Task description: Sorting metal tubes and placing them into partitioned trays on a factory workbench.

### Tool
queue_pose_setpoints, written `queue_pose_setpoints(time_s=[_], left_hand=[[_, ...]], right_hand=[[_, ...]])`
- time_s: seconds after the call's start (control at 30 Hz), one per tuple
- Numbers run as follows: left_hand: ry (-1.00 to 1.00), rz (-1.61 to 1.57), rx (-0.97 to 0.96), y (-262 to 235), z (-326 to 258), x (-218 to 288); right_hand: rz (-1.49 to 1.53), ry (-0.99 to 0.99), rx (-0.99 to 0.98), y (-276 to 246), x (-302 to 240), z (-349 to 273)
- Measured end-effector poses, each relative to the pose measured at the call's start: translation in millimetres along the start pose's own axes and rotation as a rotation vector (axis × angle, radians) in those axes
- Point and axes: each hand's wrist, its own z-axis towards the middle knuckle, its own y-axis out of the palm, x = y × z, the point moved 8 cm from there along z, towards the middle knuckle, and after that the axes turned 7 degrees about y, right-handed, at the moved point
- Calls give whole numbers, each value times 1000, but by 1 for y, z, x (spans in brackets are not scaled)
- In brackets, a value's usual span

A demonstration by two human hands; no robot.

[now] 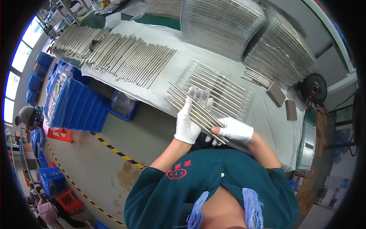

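From the head camera I see my left hand (187, 124) and right hand (233, 130), both in white gloves, grasping one bundle of metal rods (192, 108) at mid-frame. Its long axis runs from upper left down to lower right; the left hand wraps the middle, the right clenches the lower end. Just beyond, toward the upper right, lies a clear plastic tray (221, 89) on the white-covered surface (267, 114), nearer my right hand.

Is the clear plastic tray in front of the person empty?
No. The clear plastic tray already holds metal rods lying in its grooves, beyond the rod bundle in both hands.
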Motion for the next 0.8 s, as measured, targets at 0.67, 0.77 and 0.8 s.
queue_pose_setpoints(time_s=[0.67, 0.77, 0.8], left_hand=[[-93, 93, 71, -44, 16, -5], [-100, 87, 68, -43, 16, -6], [-99, 94, 78, -43, 16, -5]], right_hand=[[-1026, -184, 1113, -126, -48, -20], [-1136, -237, 1178, -123, -54, -16], [-1136, -257, 1189, -123, -55, -15]])
